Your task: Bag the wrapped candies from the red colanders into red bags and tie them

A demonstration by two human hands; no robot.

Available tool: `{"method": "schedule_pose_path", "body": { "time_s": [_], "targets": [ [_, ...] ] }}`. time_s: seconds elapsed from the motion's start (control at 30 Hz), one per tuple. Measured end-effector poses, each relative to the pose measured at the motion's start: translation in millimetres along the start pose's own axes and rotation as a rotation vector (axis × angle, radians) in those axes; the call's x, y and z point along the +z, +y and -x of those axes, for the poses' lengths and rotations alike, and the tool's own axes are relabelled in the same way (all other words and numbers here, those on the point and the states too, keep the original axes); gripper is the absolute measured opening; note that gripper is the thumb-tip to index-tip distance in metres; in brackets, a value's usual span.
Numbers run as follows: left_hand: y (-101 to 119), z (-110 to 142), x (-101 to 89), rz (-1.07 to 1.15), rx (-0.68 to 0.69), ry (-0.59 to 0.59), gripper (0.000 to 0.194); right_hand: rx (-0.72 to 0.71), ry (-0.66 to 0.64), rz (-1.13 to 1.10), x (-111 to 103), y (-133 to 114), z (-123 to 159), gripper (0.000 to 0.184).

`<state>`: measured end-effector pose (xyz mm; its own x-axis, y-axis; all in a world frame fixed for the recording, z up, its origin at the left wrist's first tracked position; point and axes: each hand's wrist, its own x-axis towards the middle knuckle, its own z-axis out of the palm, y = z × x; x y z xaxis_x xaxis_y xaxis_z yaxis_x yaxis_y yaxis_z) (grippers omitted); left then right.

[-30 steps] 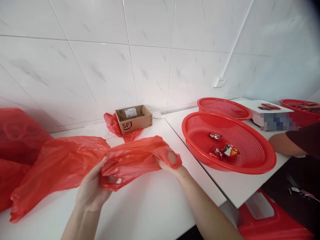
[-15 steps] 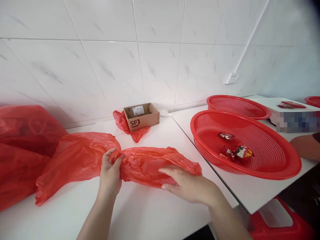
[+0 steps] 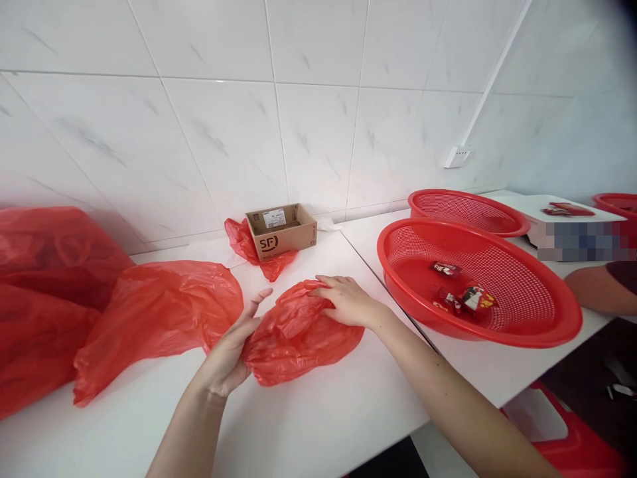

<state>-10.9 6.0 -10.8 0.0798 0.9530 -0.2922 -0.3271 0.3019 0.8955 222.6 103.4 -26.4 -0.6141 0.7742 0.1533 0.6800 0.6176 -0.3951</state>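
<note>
A crumpled red plastic bag (image 3: 303,335) lies bunched on the white table (image 3: 308,425) in front of me. My left hand (image 3: 233,348) cups its left end, thumb and fingers curled round the plastic. My right hand (image 3: 348,299) rests on top of the bag's far right part, fingers pressing down on it. Just to the left lies a second red plastic bag (image 3: 159,315), spread loosely and touching the first.
More red bags (image 3: 44,285) pile at the far left. A small cardboard box (image 3: 281,229) stands by the tiled wall. A large red basket (image 3: 542,318) holds a few sweets (image 3: 462,295); another red basket (image 3: 468,212) sits behind. A co-worker's arm (image 3: 592,289) rests at right. A red stool (image 3: 577,445) stands below.
The bag was stretched between my hands, then laid on the table; now it is folded into a shorter bundle. My right hand moved left and up onto it; my left hand shifted under its left end.
</note>
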Motion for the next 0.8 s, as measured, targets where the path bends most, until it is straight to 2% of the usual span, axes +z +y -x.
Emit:
{"method": "schedule_pose_path", "body": {
  "time_s": [0.07, 0.13, 0.2, 0.23, 0.3, 0.4, 0.47, 0.53, 0.6, 0.67, 0.73, 0.8],
  "targets": [
    [-1.8, -3.6, 0.2, -0.207, 0.189, 0.171, 0.049, 0.073, -0.067, 0.023, 7.7, 6.7, 0.3, 0.056],
    [-7.5, -7.7, 3.7, -0.543, 0.453, 0.373, 0.036, 0.135, -0.115, 0.043, 13.8, 8.7, 3.2, 0.060],
    [-17.2, -11.5, 9.1, -0.870, 0.640, 0.462, 0.030, 0.187, -0.134, 0.052, 19.3, 6.6, 6.5, 0.067],
    [-22.9, -13.2, 11.7, -1.003, 0.658, 0.448, 0.029, 0.209, -0.135, 0.053, 21.7, 4.7, 8.0, 0.071],
    [-33.7, -16.6, 14.5, -1.202, 0.555, 0.375, 0.031, 0.240, -0.135, 0.054, 25.5, 1.8, 9.9, 0.081],
    [-41.2, -21.3, 9.4, -1.399, 0.294, 0.341, 0.041, 0.291, -0.152, 0.055, 26.6, 4.9, 10.1, 0.097],
    [-38.6, -23.2, 0.9, -1.432, 0.178, 0.361, 0.061, 0.359, -0.164, 0.056, 24.4, 11.0, 9.7, 0.106],
    [-32.8, -23.8, -7.3, -1.402, 0.120, 0.340, 0.073, 0.427, -0.170, 0.050, 20.1, 14.3, 11.7, 0.110],
    [-28.0, -23.4, -11.4, -1.369, 0.101, 0.281, 0.074, 0.452, -0.166, 0.039, 12.0, 9.0, 18.9, 0.106],
    [-26.2, -22.4, -10.3, -1.335, 0.127, 0.210, 0.069, 0.401, -0.125, 0.017, -3.2, -5.4, 32.8, 0.090],
    [-27.1, -21.2, -5.7, -1.277, 0.180, 0.162, 0.055, 0.284, -0.034, -0.026, -28.2, -22.0, 51.0, 0.069],
    [-28.7, -19.6, -0.1, -1.196, 0.229, 0.139, 0.042, 0.174, 0.087, -0.074, -61.4, -29.6, 68.6, 0.055]
  ]
}}
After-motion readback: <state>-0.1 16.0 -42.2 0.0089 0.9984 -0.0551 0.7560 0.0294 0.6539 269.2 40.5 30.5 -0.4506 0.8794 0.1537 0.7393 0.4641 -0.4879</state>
